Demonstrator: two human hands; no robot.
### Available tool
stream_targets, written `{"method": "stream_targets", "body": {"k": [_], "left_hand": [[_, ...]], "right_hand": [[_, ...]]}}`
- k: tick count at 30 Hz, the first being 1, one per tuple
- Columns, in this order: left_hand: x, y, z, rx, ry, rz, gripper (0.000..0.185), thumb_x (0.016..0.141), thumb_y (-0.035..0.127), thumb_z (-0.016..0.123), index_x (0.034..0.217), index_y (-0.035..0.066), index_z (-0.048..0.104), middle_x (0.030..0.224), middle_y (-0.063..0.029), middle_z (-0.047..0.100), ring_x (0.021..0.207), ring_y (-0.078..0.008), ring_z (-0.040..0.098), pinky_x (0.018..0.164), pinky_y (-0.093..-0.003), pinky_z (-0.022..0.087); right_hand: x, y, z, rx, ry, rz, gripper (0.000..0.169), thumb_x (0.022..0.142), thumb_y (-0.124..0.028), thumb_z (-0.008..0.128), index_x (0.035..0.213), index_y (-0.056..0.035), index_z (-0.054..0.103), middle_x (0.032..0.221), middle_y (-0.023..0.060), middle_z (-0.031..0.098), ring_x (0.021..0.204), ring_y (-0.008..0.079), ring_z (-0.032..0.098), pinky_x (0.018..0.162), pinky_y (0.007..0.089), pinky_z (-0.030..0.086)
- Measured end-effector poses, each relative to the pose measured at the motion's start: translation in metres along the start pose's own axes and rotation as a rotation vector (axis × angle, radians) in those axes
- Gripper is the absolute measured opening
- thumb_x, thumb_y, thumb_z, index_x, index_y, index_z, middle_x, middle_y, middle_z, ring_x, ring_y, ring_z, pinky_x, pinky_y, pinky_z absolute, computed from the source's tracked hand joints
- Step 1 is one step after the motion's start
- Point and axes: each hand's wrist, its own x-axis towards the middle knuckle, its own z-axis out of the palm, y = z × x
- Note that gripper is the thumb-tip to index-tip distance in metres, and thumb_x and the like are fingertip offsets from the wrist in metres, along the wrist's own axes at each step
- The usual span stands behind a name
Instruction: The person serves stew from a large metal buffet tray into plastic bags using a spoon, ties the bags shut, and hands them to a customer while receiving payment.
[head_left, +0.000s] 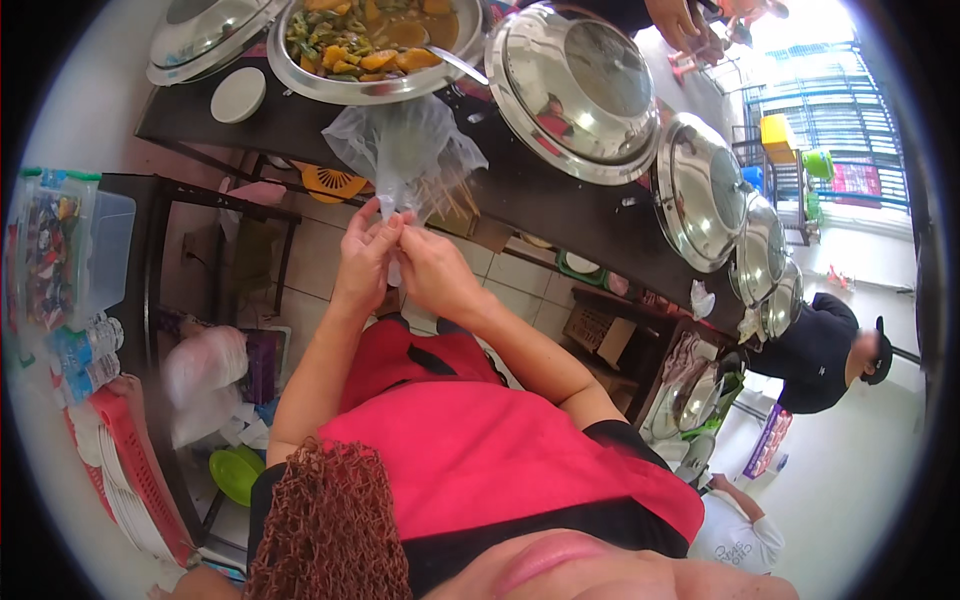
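Note:
My left hand (367, 251) and my right hand (431, 266) meet in front of my red apron, both gripping the gathered neck of a clear plastic bag (409, 146). The bag's body rests at the edge of the dark table (525, 202), just beyond my fingers; what is inside is hard to tell. Thin wooden sticks (450, 196) show through or beside its right side. Behind the bag stands a wide metal pan of vegetable stew (367, 45), with a metal serving spoon (457, 64) in it.
Domed steel lids (592, 90) line the table to the right. A white round lid or plate (238, 95) lies at left. Another person's hands (682, 26) are beyond the table; a person in a black cap (817, 352) stands at its far right end. A dark shelf (142, 300) is at left.

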Motion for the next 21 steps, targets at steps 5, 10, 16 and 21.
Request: {"method": "stream_targets", "body": {"k": [5,10,16,21], "left_hand": [[0.018,-0.017,-0.018,0.233,0.062,0.161,0.05,0.089,0.005,0.061,0.133,-0.002,0.037,0.096,-0.008,0.064,0.084,-0.0119,0.061,0.076,-0.0244,0.049],[-0.01,0.007,0.014,0.228,-0.085,0.28,0.056,0.088,-0.002,0.059,0.136,0.0,0.032,0.094,-0.0082,0.063,0.083,-0.0117,0.061,0.078,-0.0249,0.049],[-0.064,0.111,0.056,0.306,-0.41,0.407,0.068,0.087,-0.003,0.059,0.144,0.006,0.022,0.101,-0.0125,0.062,0.087,-0.012,0.06,0.081,-0.025,0.048],[-0.105,0.18,0.107,0.231,-0.725,0.303,0.077,0.084,0.005,0.064,0.146,0.003,0.018,0.108,-0.0179,0.062,0.097,-0.0211,0.063,0.083,-0.0293,0.05]], "right_hand": [[0.055,0.02,-0.057,-0.394,0.367,0.257,0.017,0.08,-0.016,0.064,0.086,-0.0024,0.057,0.083,0.0158,0.058,0.082,0.0353,0.058,0.069,0.0433,0.049],[0.054,0.075,-0.071,-0.438,0.273,0.301,0.017,0.082,-0.021,0.066,0.09,-0.0053,0.067,0.071,0.0074,0.057,0.08,0.0242,0.059,0.066,0.0339,0.047],[0.042,-0.038,-0.149,0.408,0.373,0.402,0.015,0.091,-0.014,0.059,0.086,-0.0009,0.065,0.08,-0.0003,0.063,0.074,0.0066,0.054,0.068,0.0224,0.042],[0.007,-0.096,-0.221,0.658,0.459,0.387,0.018,0.096,-0.02,0.053,0.092,-0.0032,0.059,0.07,-0.0024,0.054,0.059,0.0059,0.048,0.056,0.021,0.04]]}}
